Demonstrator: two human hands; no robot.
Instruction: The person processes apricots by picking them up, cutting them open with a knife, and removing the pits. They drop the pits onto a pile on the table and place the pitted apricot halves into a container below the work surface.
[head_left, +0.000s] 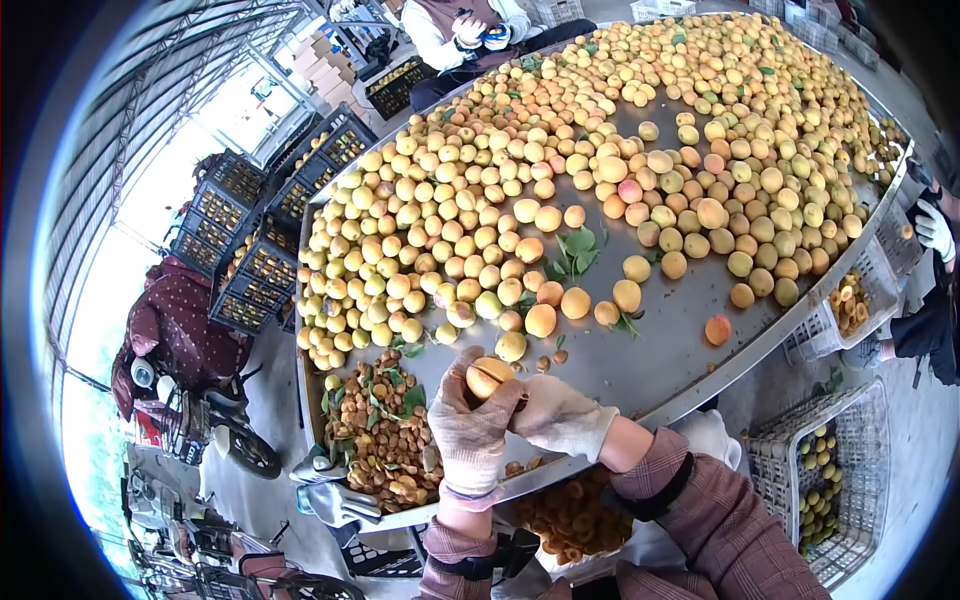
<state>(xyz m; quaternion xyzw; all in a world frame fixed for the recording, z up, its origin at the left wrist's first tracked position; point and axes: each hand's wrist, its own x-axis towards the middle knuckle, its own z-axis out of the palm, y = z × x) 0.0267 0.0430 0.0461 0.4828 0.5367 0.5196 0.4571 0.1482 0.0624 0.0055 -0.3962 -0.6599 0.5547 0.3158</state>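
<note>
Both my hands wear pale gloves and meet over the near edge of a metal table (605,350). My left hand (468,430) holds an orange apricot (488,377) between thumb and fingers; a dark line runs across the fruit. Close against its right side, my right hand (560,415) has its fingers curled around something dark that I cannot make out. Beyond the hands lie many whole apricots (450,250) with some green leaves (577,252). Left of my left hand is a pile of brown pits and scraps (385,435).
Below the table edge are split apricots (575,520). A grey crate (775,470) with green fruit stands at lower right. Another person (470,35) sits across the table; a co-worker's gloved hand (935,230) shows at right. Stacked crates and motorbikes stand left.
</note>
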